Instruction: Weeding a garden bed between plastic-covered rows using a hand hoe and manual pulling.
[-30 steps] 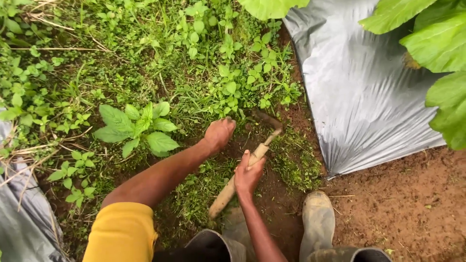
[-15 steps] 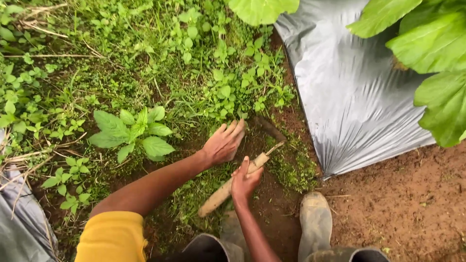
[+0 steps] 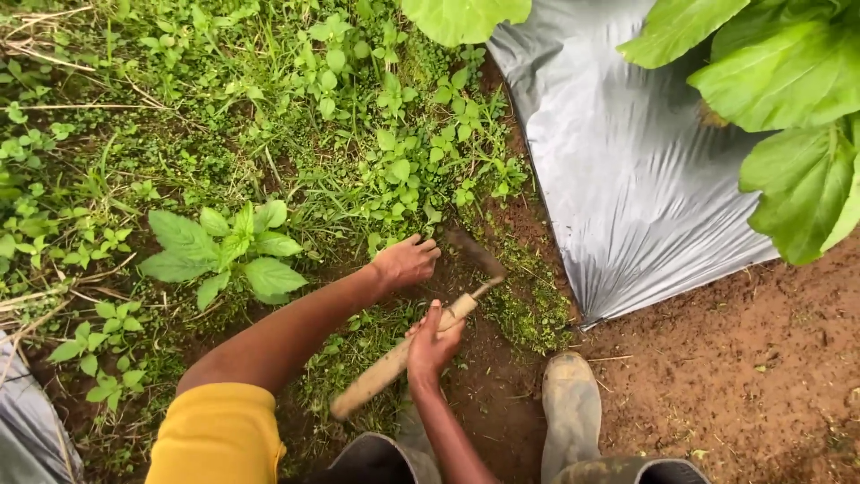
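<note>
At the plastic sheet's [image 3: 627, 179] left edge, right hand [image 3: 432, 342] grips hoe [image 3: 421, 341], left hand [image 3: 405, 263] fisted on weeds [image 3: 394, 179]; small patch bare, most weeds left.

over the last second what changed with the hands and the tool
The left hand, spread flat half a second ago, has curled its fingers into the weeds at the soil edge. The right hand keeps gripping the wooden-handled hoe, blade by the left hand. The grey plastic sheet and boot stay put.
</note>
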